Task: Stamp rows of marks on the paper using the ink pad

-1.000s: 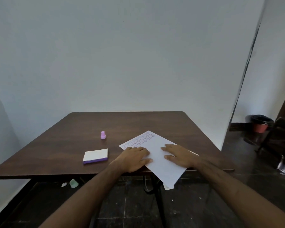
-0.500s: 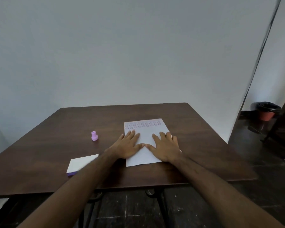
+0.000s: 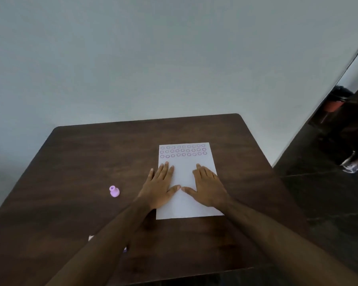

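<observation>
A white sheet of paper (image 3: 186, 207) lies straight on the dark wooden table (image 3: 87, 162), with three rows of purple ring marks along its far end. My left hand (image 3: 161, 185) rests flat on the sheet's left edge, fingers spread. My right hand (image 3: 207, 185) lies flat on the sheet's right half, thumb tips almost touching. Neither hand holds anything. A small pink stamp (image 3: 114, 191) stands upright to the left of the paper, apart from my hands. The ink pad (image 3: 90, 237) is almost wholly hidden under my left forearm; only a pale corner shows.
A pale wall stands right behind the table's far edge. To the right the floor is dark, with a black-and-red pot (image 3: 337, 100) by the wall and a shiny object (image 3: 353, 166) near the frame's edge.
The paper went from askew over the front edge to straight and farther onto the table. Both hands slid forward with it and now lie flat. The view has tilted down and closer.
</observation>
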The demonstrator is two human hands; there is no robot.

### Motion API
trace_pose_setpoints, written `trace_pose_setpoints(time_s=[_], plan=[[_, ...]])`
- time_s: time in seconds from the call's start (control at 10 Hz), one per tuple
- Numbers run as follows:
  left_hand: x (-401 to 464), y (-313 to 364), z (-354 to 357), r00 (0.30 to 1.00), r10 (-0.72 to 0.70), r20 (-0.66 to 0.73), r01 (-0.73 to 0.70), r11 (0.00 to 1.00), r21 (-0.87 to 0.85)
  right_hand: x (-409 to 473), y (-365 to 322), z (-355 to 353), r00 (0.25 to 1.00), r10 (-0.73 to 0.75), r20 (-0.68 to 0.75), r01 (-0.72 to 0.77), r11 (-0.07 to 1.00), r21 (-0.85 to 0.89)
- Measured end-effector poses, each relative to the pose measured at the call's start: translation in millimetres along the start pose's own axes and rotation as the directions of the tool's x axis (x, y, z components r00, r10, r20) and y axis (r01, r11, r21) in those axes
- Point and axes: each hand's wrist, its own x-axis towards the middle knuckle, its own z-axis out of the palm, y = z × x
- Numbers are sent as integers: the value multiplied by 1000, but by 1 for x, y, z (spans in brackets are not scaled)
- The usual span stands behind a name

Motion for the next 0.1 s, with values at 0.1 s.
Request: trace_pose_setpoints(time_s=[0.1], plan=[[-6, 8, -27, 999, -38, -8, 39, 999, 20, 3, -2, -38, 997, 24, 74, -25, 1000, 13]])
